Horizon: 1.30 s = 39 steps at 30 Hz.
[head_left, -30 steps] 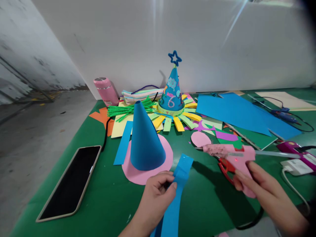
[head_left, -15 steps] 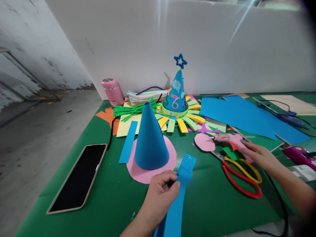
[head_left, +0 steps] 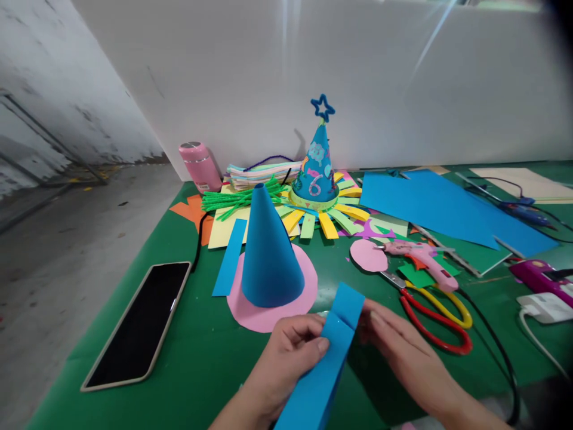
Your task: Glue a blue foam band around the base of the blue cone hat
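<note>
My left hand (head_left: 290, 358) pinches a long blue paper strip (head_left: 320, 376) between thumb and fingers, low over the front of the table. At the strip's upper right edge is my right hand (head_left: 403, 352), its fingertips partly hidden behind the paper. Near that end a crease or overlapping edge crosses the strip. Just beyond my left hand stands a plain blue paper cone (head_left: 272, 257) on a pink paper disc (head_left: 253, 316). To the right, a pink glue gun (head_left: 421, 254) lies on the table, its nozzle over a small pink paper circle (head_left: 364, 257).
Scissors (head_left: 461, 343) with red and yellow handles lie right of my hands. A phone (head_left: 141, 322) rests at left. Behind are a decorated party hat (head_left: 317, 161), green pipe cleaners (head_left: 233, 200), a pink bottle (head_left: 200, 167) and blue sheets (head_left: 430, 206). Cables run along the right.
My right hand has put the glue gun down beside the scissors, let go of it and come to the strip. The strip's glossy end is now covered by blue paper.
</note>
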Available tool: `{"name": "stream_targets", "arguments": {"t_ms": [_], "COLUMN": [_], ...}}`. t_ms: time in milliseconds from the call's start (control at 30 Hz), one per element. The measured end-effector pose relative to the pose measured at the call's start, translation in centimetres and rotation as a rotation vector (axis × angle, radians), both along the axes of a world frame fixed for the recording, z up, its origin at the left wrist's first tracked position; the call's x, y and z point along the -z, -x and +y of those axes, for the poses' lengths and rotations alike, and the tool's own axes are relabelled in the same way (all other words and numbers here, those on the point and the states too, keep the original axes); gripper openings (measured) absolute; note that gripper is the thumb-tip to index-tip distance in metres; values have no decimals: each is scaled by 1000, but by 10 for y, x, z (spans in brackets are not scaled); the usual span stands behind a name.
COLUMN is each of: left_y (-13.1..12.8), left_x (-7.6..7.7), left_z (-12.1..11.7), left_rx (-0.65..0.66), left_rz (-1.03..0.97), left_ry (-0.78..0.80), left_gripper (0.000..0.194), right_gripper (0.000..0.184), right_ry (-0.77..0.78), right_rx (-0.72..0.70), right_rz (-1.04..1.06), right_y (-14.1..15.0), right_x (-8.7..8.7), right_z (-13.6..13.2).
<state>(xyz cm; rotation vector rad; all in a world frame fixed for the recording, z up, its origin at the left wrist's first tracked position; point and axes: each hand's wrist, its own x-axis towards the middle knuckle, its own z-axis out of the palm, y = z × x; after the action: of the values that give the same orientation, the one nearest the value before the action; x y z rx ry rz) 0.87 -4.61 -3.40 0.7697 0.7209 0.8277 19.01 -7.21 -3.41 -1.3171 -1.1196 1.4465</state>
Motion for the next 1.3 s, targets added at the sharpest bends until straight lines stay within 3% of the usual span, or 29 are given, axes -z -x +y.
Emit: {"name": "stream_targets", "arguments": {"t_ms": [100,200,400,533,767,833,900,1000,1067,1200,1300], "left_y": [0,1,1,0,0,0,0,0,1,4,6], "left_x": [3,4,-5,-7,-7,-6,-4,-1,0,-3,-8], "left_z": [-2,-3,0,-1,1,2,1,-1,-2,0,2], "left_rx": [74,71,59,62,42,33,77,174,205,262,298], "left_rz": [-51,-35,-54,-82,-38,5,52,102,148,215,248], "left_ry": [14,53,68,58,-3,1,79,210,183,45,0], "left_gripper": [16,19,17,13,13,15,18,24,25,25,26], "right_gripper": [28,26,12,5,9,11,16,19,22,20,21], "right_ry": [80,128,162,118,62,6,-46,-68,-57,-177,-222], "right_rx": [-72,-83,47,15,119,156,81,-77,-245,-554,-630], "right_rz": [386,577,697,726,724,660,527,127,-181,-531,-603], "right_y": [27,40,44,46,43,25,0,-36,-49,-45,-33], "right_x": [3,3,4,5,1,-6,-17,-38,-52,-67,-68], "right_z": [2,7,6,5,13,20,27,35,39,44,47]}}
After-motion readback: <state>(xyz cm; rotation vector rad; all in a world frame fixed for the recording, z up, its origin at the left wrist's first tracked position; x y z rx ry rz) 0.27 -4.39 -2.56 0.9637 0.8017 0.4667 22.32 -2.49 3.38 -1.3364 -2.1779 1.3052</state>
